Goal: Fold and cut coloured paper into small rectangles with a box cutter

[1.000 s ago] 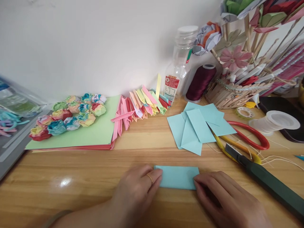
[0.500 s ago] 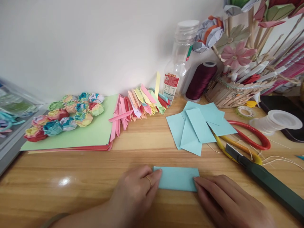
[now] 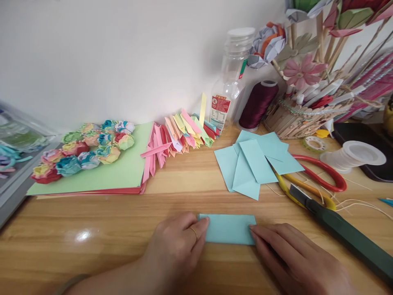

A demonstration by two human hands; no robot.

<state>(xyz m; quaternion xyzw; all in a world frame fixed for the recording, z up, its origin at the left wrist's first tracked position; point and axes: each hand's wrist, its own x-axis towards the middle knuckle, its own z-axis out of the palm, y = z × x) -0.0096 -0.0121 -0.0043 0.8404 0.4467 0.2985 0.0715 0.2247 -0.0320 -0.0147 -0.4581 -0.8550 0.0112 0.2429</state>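
Note:
A light blue strip of folded paper (image 3: 229, 229) lies flat on the wooden table in front of me, its long side running left to right. My left hand (image 3: 179, 241) pinches its left end between thumb and bent fingers; a thin ring circles one finger. At the right end, my right hand (image 3: 296, 254) grips the edge with thumb and fingertips pressed together. Just beyond, several light blue paper pieces (image 3: 253, 159) lie in an overlapping pile.
Right of the pile lie scissors (image 3: 330, 180), a dark green-handled cutter (image 3: 340, 229) and a white thread spool (image 3: 353, 157). Folded paper strips (image 3: 184, 131), a plastic bottle (image 3: 222, 98) and purple thread (image 3: 258, 104) stand along the wall. Paper flowers (image 3: 81, 149) rest on green sheets (image 3: 101, 180) at left.
The view has shifted very slightly. Both hands keep their hold on the blue paper strip, which looks nearly unchanged in place.

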